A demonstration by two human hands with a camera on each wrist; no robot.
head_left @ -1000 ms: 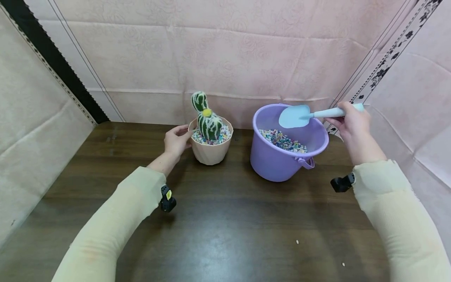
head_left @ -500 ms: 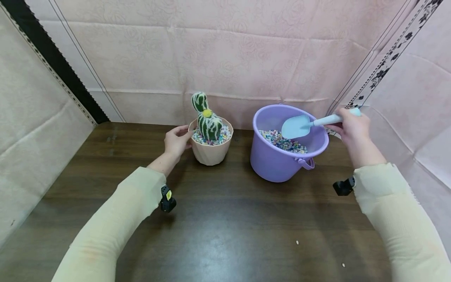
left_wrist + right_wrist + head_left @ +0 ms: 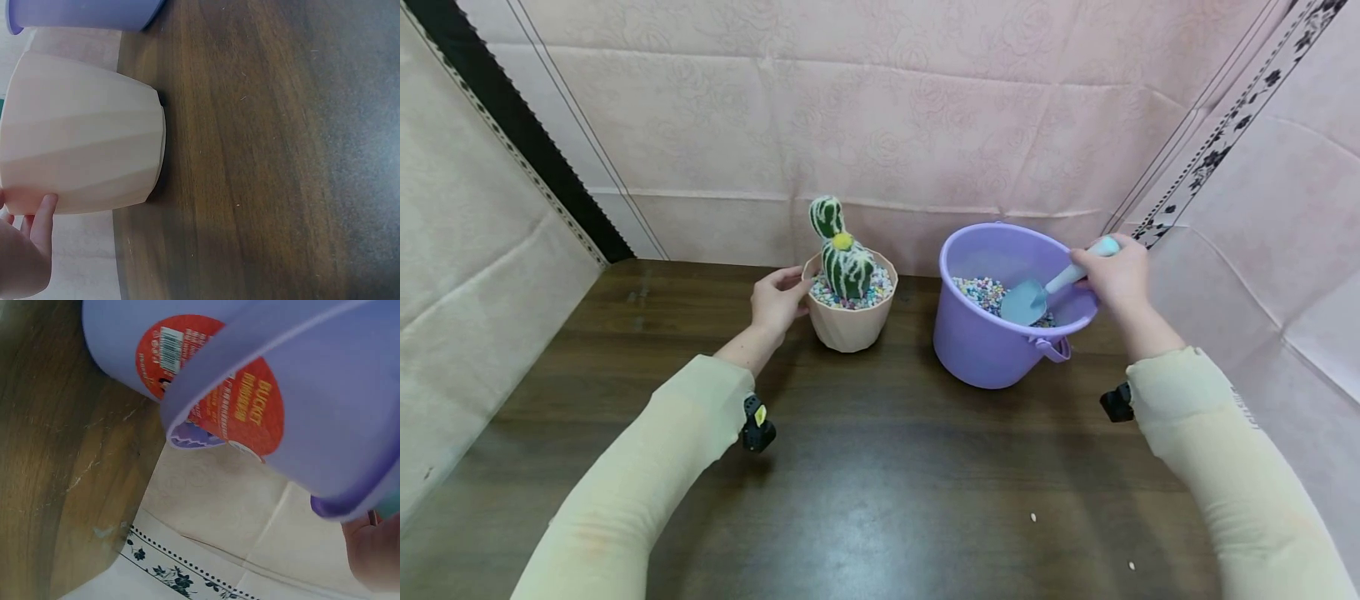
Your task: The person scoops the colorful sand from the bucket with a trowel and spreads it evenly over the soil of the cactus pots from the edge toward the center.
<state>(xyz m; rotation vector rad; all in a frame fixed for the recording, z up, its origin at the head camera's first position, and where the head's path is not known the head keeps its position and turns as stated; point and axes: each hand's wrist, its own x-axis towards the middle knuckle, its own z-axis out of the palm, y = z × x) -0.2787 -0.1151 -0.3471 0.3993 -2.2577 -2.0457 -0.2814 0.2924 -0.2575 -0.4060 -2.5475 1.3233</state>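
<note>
My left hand [image 3: 777, 302] grips the left side of a beige faceted flowerpot [image 3: 847, 329] near its rim. In the left wrist view a digit [image 3: 45, 219] lies against the pot wall. A green-and-white striped cactus [image 3: 847, 268] with a yellow flower stands in the pot among small multicoloured pebbles [image 3: 880, 287]. My right hand [image 3: 1117, 271] holds a light blue scoop [image 3: 1024, 302] by its handle over the rim of a purple bucket [image 3: 973, 354]. The scoop's blade points down among the pebbles [image 3: 981, 290] in the bucket; its tip is hard to make out.
Everything stands on a dark wooden table [image 3: 850, 467]. Two small pale bits lie near its front right. Pale patterned cloth [image 3: 910, 125] hangs behind and at both sides. The bucket's handle [image 3: 1052, 348] hangs at its front, and a red label [image 3: 250, 406] shows in the right wrist view.
My right hand has moved left and lowered the scoop from above the bucket's rim down to the pebbles, tilting it steeper. The left hand and the flowerpot have stayed put.
</note>
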